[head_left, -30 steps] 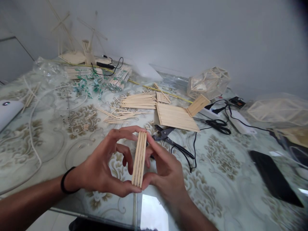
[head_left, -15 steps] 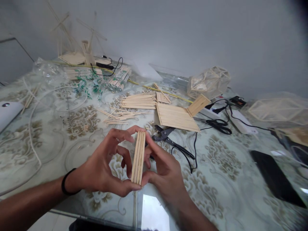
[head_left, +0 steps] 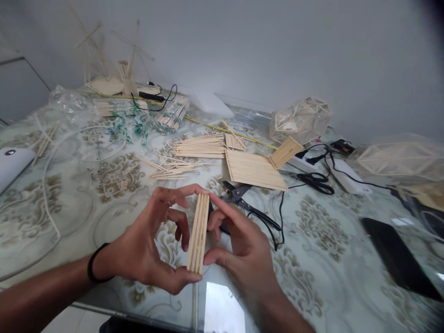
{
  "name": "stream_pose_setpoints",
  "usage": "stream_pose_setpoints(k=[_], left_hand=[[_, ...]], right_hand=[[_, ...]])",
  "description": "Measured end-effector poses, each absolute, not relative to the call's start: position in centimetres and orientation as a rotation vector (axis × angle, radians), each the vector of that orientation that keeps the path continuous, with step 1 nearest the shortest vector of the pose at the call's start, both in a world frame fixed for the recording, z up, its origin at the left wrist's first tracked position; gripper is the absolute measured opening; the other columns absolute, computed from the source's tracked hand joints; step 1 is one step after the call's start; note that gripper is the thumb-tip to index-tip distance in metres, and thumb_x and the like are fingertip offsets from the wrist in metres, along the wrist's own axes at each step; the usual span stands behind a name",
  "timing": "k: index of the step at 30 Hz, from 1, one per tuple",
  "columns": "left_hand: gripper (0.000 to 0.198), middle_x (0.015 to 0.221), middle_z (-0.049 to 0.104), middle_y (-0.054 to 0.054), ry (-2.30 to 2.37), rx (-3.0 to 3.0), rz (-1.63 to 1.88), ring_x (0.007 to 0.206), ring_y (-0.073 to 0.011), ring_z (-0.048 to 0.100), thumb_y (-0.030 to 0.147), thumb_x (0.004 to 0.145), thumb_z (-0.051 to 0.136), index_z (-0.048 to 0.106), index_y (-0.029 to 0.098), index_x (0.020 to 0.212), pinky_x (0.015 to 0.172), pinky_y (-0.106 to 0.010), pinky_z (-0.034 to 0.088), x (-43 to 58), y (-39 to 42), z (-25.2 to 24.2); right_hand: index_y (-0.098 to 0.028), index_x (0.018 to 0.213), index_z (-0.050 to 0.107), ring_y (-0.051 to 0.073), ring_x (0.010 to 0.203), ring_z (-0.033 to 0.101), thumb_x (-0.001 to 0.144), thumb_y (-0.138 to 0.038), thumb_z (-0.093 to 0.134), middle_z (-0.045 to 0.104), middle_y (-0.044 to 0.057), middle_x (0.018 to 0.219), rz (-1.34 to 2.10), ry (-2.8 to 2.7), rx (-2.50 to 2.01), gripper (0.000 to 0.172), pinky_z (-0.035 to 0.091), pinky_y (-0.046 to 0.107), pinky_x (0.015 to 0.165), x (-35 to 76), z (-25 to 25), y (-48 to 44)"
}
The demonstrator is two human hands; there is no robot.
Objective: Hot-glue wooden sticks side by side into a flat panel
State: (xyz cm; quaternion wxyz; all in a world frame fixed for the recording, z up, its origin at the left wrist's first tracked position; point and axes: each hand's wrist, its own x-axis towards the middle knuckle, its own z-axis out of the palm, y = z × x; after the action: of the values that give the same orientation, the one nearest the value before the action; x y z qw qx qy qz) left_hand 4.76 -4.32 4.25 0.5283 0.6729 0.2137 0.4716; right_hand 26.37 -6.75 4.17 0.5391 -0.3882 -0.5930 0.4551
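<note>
Near the tabletop's front edge, left hand and right hand hold a stick block, far-side contact uncertain; squeeze evenly.

One small block of wooden sticks, set side by side, held slightly tilted above a patterned table. One left hand, black band at the wrist, thumb on the block's near end, index finger at its far end. One right hand, index fingertip at the far end, thumb at the right edge. Beyond the hands, from where I stand: black pliers, black-handled scissors, a wooden panel, a row of sticks, a loose pile. Off right, one black phone.
</note>
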Motion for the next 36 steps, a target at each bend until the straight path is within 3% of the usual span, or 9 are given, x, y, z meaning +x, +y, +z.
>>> stream_pose_setpoints(k=[6,13,21,30,36], left_hand=[[0.086,0.16,0.049,-0.012,0.51,1.643,1.15,0.093,-0.0175,0.075,0.029,0.068,0.104,0.047,0.034,0.132,0.071,-0.029,0.064,4.7,-4.1,4.5],[0.079,0.169,0.047,-0.011,0.491,1.585,1.102,0.066,-0.0048,0.07,0.024,0.073,0.102,0.047,0.035,0.129,0.055,-0.023,0.057,4.7,-4.0,4.8],[0.077,0.169,0.049,-0.011,0.531,1.527,1.096,0.063,-0.004,0.07,0.025,0.071,0.103,0.049,0.034,0.124,0.052,-0.022,0.055,4.8,-4.1,4.5],[0.076,0.17,0.049,-0.011,0.511,1.526,1.1,0.063,-0.0037,0.07,0.026,0.072,0.103,0.047,0.033,0.123,0.05,-0.021,0.054,5.0,-4.1,4.3],[0.076,0.17,0.049,-0.009,0.511,1.502,1.091,0.061,-0.004,0.07,0.025,0.069,0.104,0.048,0.033,0.12,0.049,-0.021,0.054,5.0,-4.1,4.2]], right_hand=[[-0.047,0.151,0.069,0.017,0.075,0.056,0.073,-0.053,0.102,0.067,-0.003,0.091,1.065,-1.427,-0.917,0.086,0.053,0.036,0.077,26.4,4.0,-6.9],[-0.047,0.151,0.069,0.016,0.074,0.056,0.075,-0.047,0.103,0.067,-0.003,0.091,1.076,-1.41,-0.886,0.084,0.053,0.033,0.073,26.4,3.9,-6.7],[-0.047,0.15,0.07,0.015,0.069,0.054,0.072,-0.044,0.105,0.066,-0.004,0.085,1.099,-1.383,-0.888,0.085,0.055,0.034,0.071,26.1,3.6,-6.7],[-0.05,0.15,0.069,0.015,0.07,0.052,0.084,-0.034,0.099,0.067,-0.004,0.086,1.099,-1.368,-0.861,0.074,0.052,0.032,0.068,26.0,3.0,-6.8],[-0.051,0.15,0.068,0.015,0.069,0.053,0.084,-0.033,0.099,0.068,-0.005,0.086,1.102,-1.375,-0.85,0.076,0.052,0.033,0.07,25.9,2.7,-6.8]])
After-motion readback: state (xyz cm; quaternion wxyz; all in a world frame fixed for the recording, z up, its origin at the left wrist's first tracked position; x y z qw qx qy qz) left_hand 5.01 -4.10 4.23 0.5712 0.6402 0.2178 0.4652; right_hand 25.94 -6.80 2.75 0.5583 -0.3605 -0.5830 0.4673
